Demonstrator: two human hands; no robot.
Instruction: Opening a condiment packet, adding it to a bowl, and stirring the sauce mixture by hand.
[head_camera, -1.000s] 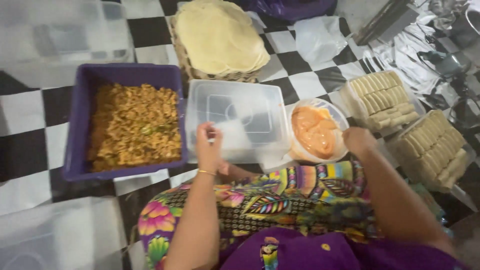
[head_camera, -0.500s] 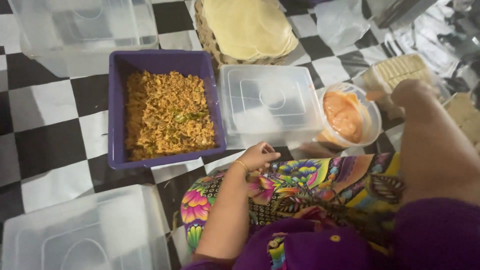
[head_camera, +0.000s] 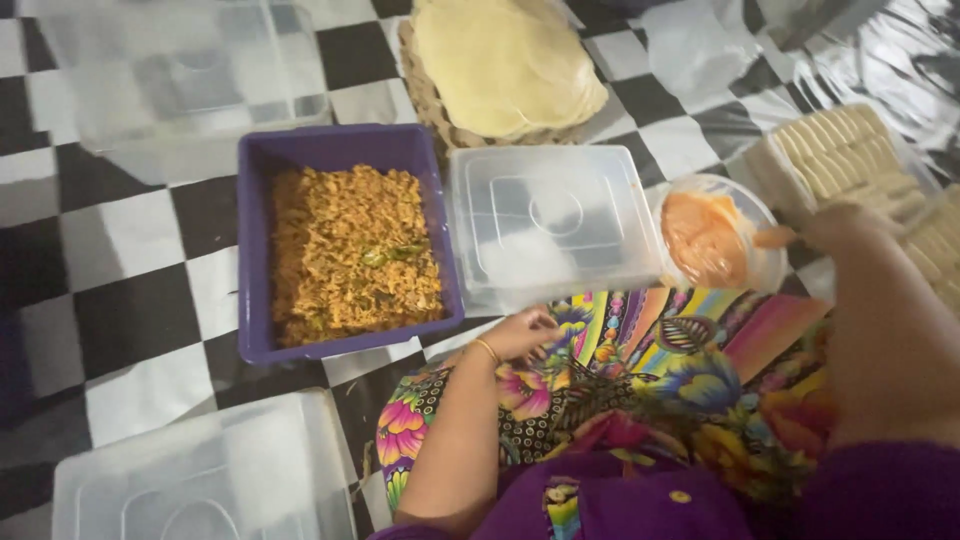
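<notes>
Hands | right hand (head_camera: 850, 225) curled just beside round tub of orange sauce (head_camera: 712, 238), tub on its left, nearer than left hand (head_camera: 522, 333) | left loosely curled on lap, below clear plastic lid (head_camera: 550, 225), holding nothing

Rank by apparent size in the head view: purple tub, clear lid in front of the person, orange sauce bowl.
1. purple tub
2. clear lid, close to the tub in size, so their order is unsure
3. orange sauce bowl, clearly smallest

My left hand (head_camera: 520, 335) now rests lower on my patterned lap, and my right hand (head_camera: 840, 225) reaches the orange paste bowl (head_camera: 715, 240).
</notes>
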